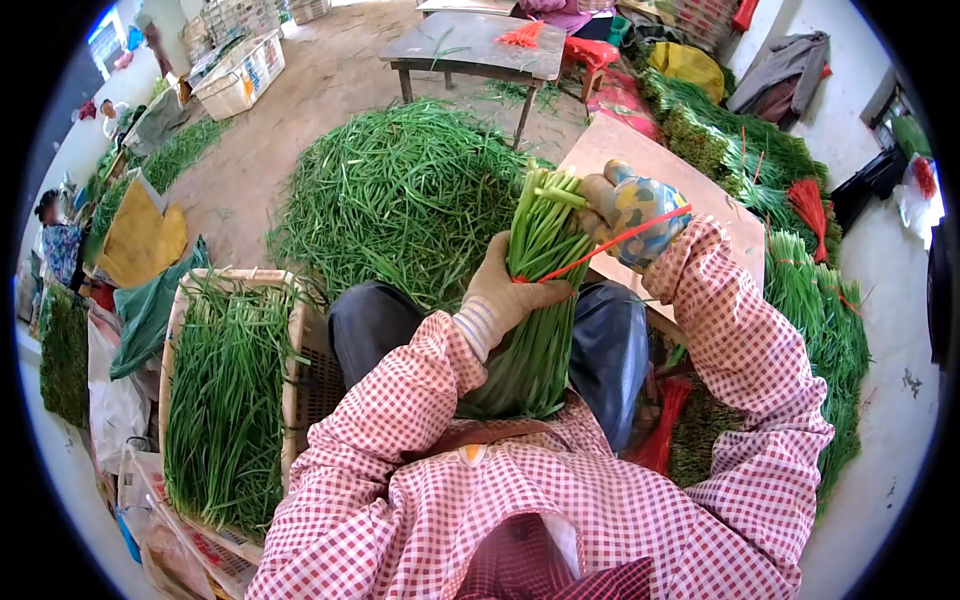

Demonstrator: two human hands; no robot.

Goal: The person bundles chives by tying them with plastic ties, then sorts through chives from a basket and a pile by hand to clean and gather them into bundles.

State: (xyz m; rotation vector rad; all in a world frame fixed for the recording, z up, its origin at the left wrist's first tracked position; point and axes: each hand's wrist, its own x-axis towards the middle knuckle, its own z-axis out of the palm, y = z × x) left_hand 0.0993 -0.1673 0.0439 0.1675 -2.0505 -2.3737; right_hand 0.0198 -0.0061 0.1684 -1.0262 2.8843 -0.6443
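A long row of green, leafy stalk bundles (815, 330) lines the right-hand wall, and a broad, rounded heap of loose green stalks (400, 190) lies on the floor ahead of the person's knees. Beyond the heap stands a grey, rectangular desk (470, 48) on dark legs. A cream, perforated plastic crate (318, 375) full of long green leaves sits beside the left knee. Between the thighs, above the lap, a thick bunch of green stalks (540, 345) is held nearly upright, its pale ends on top. The left hand (510, 290), in a beige knitted glove, has its grip closed around the bunch's middle. The right hand (635, 210), in a blue-and-yellow patterned glove, curls its fingers against the pale ends; whether its grip pinches anything cannot be told. A thin red strip (625, 237) slants from the left thumb to the right wrist.
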